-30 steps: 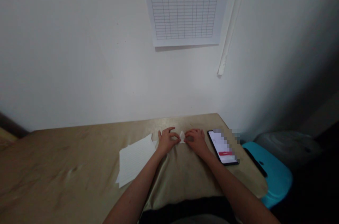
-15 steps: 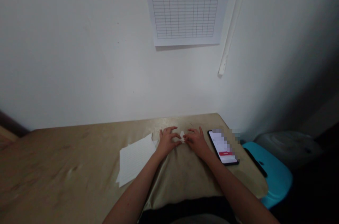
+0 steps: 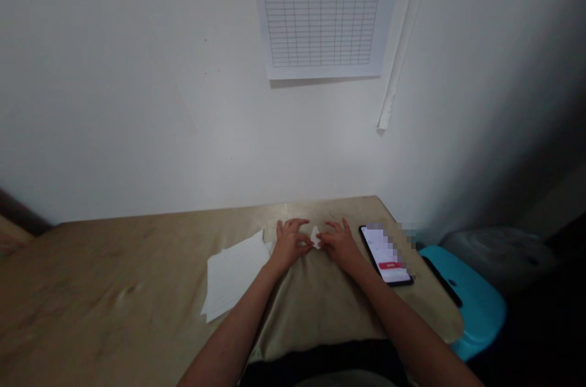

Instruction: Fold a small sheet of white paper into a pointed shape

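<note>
A small folded piece of white paper [image 3: 315, 237] stands between my two hands over the brown-covered table [image 3: 151, 277]. My left hand [image 3: 292, 242] pinches its left side between thumb and index finger, with the other fingers raised. On the opposite side, my right hand [image 3: 337, 242] grips the paper with thumb and fingertip, its remaining fingers spread. The exact folds are too small to make out. Sheets of lined white paper [image 3: 234, 277] lie by my left forearm, partly covered by it.
A phone [image 3: 387, 256] with a lit screen lies right of my right hand. Beyond the table's right edge is a turquoise stool [image 3: 480, 295]. The white wall [image 3: 137, 100] rises behind the table, with a printed table sheet [image 3: 323, 21] on it.
The folded paper has gone from a triangle to a narrower, pointed shape. Fingers of my right hand have lifted and spread, while both hands stay in nearly the same place.
</note>
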A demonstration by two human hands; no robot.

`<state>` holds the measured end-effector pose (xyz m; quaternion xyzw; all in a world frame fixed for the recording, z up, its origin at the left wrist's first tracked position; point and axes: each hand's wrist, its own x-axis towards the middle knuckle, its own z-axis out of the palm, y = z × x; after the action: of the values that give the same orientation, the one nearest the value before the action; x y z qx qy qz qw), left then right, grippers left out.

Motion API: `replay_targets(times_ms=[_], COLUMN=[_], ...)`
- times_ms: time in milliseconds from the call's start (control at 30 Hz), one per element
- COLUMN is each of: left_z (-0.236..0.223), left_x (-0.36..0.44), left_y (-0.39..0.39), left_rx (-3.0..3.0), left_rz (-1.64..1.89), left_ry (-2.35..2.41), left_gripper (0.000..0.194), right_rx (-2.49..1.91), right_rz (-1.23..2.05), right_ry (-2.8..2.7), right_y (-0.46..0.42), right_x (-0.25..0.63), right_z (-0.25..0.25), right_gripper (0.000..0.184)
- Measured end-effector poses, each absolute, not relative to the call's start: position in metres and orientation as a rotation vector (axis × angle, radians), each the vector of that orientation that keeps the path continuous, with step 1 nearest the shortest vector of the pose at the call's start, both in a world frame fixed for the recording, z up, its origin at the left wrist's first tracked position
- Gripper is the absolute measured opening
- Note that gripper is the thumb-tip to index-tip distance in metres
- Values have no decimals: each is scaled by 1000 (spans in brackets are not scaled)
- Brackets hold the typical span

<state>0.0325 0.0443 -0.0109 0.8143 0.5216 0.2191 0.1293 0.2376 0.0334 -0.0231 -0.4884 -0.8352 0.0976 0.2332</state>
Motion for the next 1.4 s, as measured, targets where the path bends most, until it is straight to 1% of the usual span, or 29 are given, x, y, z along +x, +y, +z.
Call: replay_targets(times_ms=[200, 333, 433, 633, 767, 1000, 1400], left_z=[-12, -12, -14, -18, -15, -7, -11], left_x=[33, 32, 32, 29, 28, 30, 30], left_y=[45, 46, 46, 45, 44, 44, 42], left_rx=[2359, 2337, 2340, 2326, 2389, 2494, 2527], left_rz=[660, 657, 657, 673, 644, 615, 674], left_ry=[1499, 1505, 1508, 1515, 1494, 1487, 1522], left_gripper=[6, 4, 5, 13, 12, 10, 7], right_rx=[-1329, -1322, -1317, -1349, -1351, -1368, -1435], right_rz=[220, 235, 242, 264, 278, 188, 143], right_ry=[-2312, -2261, -2255, -2278, -2273, -2306, -2254], right_y=[33, 34, 35, 35, 34, 34, 33], right_x=[238, 240, 241, 241, 240, 239, 235], right_z=[-24, -28, -29, -27, -26, -26, -22], right_gripper=[23, 28, 27, 24, 25, 24, 23])
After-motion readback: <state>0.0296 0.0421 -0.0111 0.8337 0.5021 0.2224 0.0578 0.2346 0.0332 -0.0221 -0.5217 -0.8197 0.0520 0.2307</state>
